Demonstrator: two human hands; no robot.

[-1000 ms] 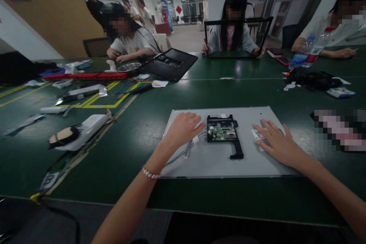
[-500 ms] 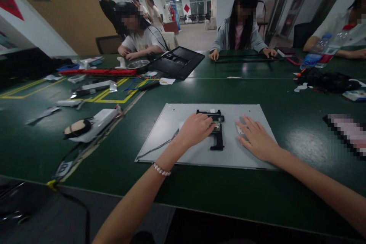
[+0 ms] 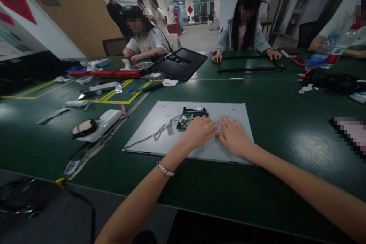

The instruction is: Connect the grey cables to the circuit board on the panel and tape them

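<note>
A flat light-grey panel (image 3: 171, 143) lies on the green table in front of me. On its middle sits a black bracket (image 3: 197, 110) with a green circuit board (image 3: 185, 121), and grey cables (image 3: 160, 131) run from it to the panel's left corner. My left hand (image 3: 200, 131), a beaded bracelet at its wrist, is closed with curled fingers over the board's lower right side. What lies under those fingers is hidden. Close beside it, my right hand (image 3: 234, 135) rests on the panel's right part, fingers spread and holding nothing visible.
Across the table a co-worker holds a thin black frame (image 3: 251, 69). A black monitor shell (image 3: 183, 64) lies farther back. Loose parts and a white-and-tan object (image 3: 100, 124) are at left; bottles (image 3: 323, 51), dark cables (image 3: 328, 82) and a blurred-out phone-like slab (image 3: 350, 131) at right.
The panel has shifted left on the table. My left hand now covers the board's right side, exposing its left part and cables. My right hand moved left, nearer the left. The co-worker's frame has tilted.
</note>
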